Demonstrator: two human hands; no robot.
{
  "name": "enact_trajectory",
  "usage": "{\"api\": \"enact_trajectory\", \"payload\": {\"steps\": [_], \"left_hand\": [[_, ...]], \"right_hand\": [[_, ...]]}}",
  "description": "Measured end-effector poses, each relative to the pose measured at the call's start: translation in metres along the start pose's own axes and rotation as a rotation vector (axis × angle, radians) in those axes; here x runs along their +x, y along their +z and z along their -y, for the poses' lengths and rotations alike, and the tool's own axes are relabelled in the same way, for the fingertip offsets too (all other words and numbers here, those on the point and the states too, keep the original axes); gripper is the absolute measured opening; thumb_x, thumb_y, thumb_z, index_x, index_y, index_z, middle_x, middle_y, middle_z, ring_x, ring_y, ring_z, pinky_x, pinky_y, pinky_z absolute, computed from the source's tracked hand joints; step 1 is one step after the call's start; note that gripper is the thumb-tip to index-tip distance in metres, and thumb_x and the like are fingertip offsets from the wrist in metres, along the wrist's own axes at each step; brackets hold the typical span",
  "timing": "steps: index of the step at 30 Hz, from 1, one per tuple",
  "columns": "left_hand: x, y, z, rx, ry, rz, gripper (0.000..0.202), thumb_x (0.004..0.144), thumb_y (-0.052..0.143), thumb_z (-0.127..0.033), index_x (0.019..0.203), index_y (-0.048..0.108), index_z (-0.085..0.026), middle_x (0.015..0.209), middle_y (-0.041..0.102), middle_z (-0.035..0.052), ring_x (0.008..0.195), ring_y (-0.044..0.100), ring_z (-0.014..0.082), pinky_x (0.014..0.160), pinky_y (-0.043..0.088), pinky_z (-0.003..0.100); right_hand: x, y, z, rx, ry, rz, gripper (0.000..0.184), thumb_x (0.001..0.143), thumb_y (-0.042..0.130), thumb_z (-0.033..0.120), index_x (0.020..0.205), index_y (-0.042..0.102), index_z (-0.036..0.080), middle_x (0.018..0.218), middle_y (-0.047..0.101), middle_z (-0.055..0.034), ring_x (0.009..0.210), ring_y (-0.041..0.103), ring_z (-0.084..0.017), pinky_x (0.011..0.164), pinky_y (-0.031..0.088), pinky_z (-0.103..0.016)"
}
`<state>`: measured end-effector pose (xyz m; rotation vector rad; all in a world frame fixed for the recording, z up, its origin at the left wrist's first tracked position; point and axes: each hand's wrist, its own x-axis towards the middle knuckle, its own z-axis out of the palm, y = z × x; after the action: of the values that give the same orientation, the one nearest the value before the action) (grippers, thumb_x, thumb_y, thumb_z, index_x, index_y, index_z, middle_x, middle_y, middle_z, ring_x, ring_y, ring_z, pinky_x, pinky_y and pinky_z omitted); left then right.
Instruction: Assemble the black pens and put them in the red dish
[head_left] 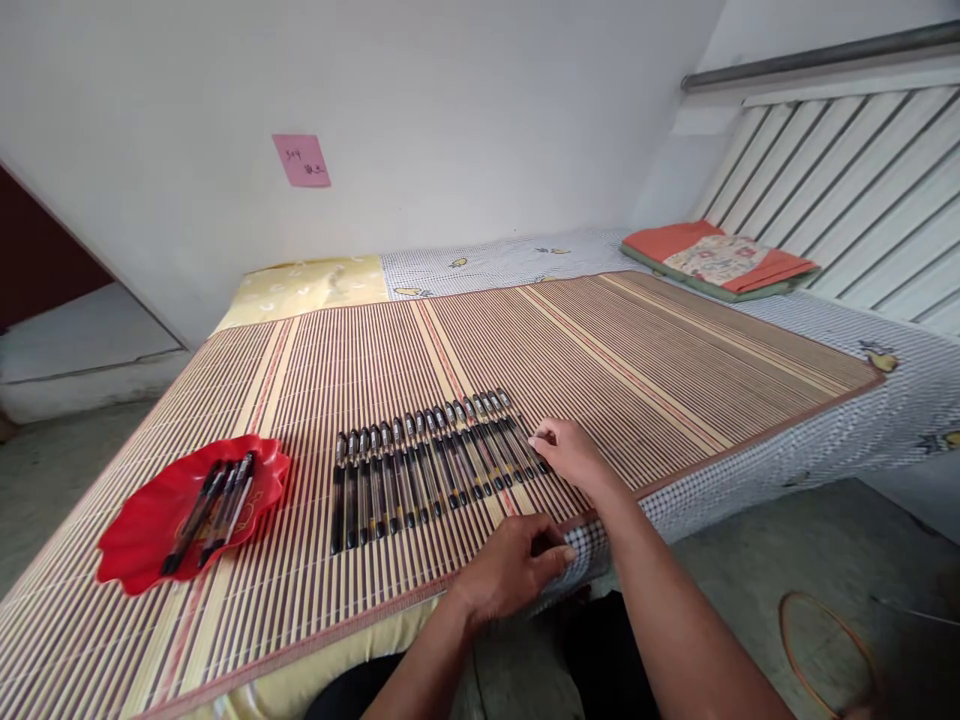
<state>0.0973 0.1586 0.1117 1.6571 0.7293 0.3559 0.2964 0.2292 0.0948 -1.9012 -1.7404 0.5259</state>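
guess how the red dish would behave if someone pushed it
The red dish looks thin-walled, so probably light and fairly stiff. Its scalloped edge may catch on the slatted mat, and the loose pens inside could slide.

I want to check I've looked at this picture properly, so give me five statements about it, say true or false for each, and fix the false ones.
1. The red plate has some pens in it. True.
2. The row of pens stands upright in a cup. False: they lie side by side on the striped mat.
3. The right hand is at the right end of the row. True.
4. The left hand grips the red plate. False: it is at the mat's front edge, apart from the plate.
5. A pink note is on the wall. True.
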Motion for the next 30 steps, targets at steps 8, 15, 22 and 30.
{"api": "enact_trajectory", "payload": {"steps": [8, 15, 22, 30], "left_hand": [[0.0013, 0.0016, 0.0030, 0.000, 0.012, -0.016, 0.019, 0.091, 0.059, -0.033, 0.084, 0.065, -0.016, 0.074, 0.059, -0.0007, 0.070, 0.050, 0.0147, 0.062, 0.033, 0.027], [0.0002, 0.0005, -0.0016, 0.005, 0.011, -0.015, 0.018, 0.090, 0.059, -0.031, 0.083, 0.063, -0.016, 0.074, 0.058, -0.0010, 0.070, 0.050, 0.0146, 0.063, 0.034, 0.027], [0.0002, 0.0009, 0.0002, 0.017, 0.018, -0.017, 0.018, 0.091, 0.060, -0.031, 0.083, 0.064, -0.016, 0.074, 0.059, -0.0014, 0.069, 0.050, 0.0139, 0.062, 0.034, 0.026], [0.0010, 0.0002, 0.0046, 0.006, 0.032, -0.007, 0.020, 0.092, 0.060, -0.034, 0.084, 0.064, -0.016, 0.075, 0.060, -0.0010, 0.069, 0.051, 0.0140, 0.062, 0.034, 0.026]], "right_hand": [[-0.0020, 0.0000, 0.0029, -0.035, 0.009, 0.045, 0.026, 0.082, 0.065, 0.027, 0.061, 0.052, 0.023, 0.061, 0.058, 0.0012, 0.060, 0.054, -0.015, 0.059, 0.034, -0.027], [-0.0014, 0.0003, 0.0060, -0.064, 0.046, 0.045, 0.027, 0.083, 0.066, 0.025, 0.059, 0.053, 0.023, 0.063, 0.062, -0.0004, 0.062, 0.057, -0.016, 0.058, 0.034, -0.027], [-0.0023, 0.0002, 0.0087, -0.060, 0.065, 0.043, 0.027, 0.084, 0.065, 0.025, 0.060, 0.052, 0.023, 0.065, 0.062, -0.0012, 0.064, 0.058, -0.017, 0.059, 0.034, -0.027], [-0.0014, 0.0014, 0.0051, -0.098, 0.041, 0.041, 0.027, 0.085, 0.064, 0.025, 0.061, 0.051, 0.022, 0.064, 0.060, -0.0009, 0.064, 0.057, -0.017, 0.060, 0.033, -0.028]]}}
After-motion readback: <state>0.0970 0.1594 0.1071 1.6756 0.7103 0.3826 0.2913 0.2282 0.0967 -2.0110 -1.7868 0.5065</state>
